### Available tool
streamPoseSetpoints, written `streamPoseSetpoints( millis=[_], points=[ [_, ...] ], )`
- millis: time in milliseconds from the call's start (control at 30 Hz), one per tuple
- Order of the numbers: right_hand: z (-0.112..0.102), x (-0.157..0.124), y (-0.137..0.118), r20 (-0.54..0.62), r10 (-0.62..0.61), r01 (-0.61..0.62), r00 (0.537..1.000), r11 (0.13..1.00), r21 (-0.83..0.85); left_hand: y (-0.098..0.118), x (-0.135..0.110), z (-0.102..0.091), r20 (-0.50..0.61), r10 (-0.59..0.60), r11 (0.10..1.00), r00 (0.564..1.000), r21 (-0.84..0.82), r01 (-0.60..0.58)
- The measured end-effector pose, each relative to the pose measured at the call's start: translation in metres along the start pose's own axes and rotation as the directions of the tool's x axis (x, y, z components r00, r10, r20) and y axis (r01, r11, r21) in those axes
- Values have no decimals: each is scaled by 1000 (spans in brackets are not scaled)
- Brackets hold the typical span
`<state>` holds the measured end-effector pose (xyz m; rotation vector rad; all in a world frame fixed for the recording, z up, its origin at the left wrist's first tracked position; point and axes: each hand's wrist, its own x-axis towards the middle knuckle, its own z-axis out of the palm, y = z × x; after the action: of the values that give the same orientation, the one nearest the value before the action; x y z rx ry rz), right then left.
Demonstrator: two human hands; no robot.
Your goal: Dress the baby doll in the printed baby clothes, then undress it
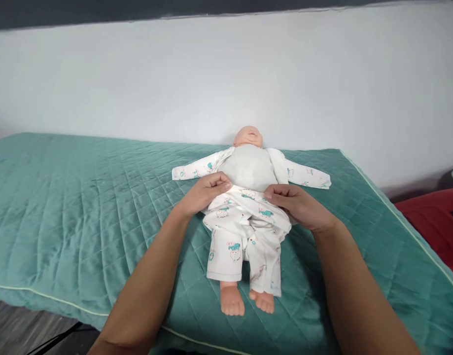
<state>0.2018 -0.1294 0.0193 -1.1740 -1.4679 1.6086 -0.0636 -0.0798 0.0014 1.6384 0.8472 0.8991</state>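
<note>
A baby doll [248, 165] lies on its back, its feet toward me and its head by the wall. It wears white printed pants [229, 246], and a matching long-sleeved top [307, 175] is spread open, baring the grey cloth torso. At the waistband's left side, my left hand [210, 190] pinches the fabric between thumb and fingers. My right hand [295, 202] grips the same waistband on the right. The waistband sits across the doll's lower belly. Both bare feet [231, 298] stick out below the pant legs.
A green quilted cover [82, 212] with pale piping lies over the bed under the doll. Behind it rises a white wall [137, 84]. Something red [433, 224] stands beyond the bed's right edge. Dark wooden floor [22, 325] shows at lower left.
</note>
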Motion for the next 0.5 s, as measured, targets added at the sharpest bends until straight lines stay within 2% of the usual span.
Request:
streamPoseSetpoints(
  millis=[200,367,500],
  points=[
    [-17,1,10,-83,18,-20,996,1000,-15,-14,3,-5,-117,-29,999,993,-35,25],
    [-22,3,12,-208,-46,70,977,992,109,-20,6,-7,-218,-144,986,965,-118,120],
    [-19,8,13,-298,-104,176,949,959,224,-26,10,-7,-322,-187,973,928,-194,129]
  ],
)
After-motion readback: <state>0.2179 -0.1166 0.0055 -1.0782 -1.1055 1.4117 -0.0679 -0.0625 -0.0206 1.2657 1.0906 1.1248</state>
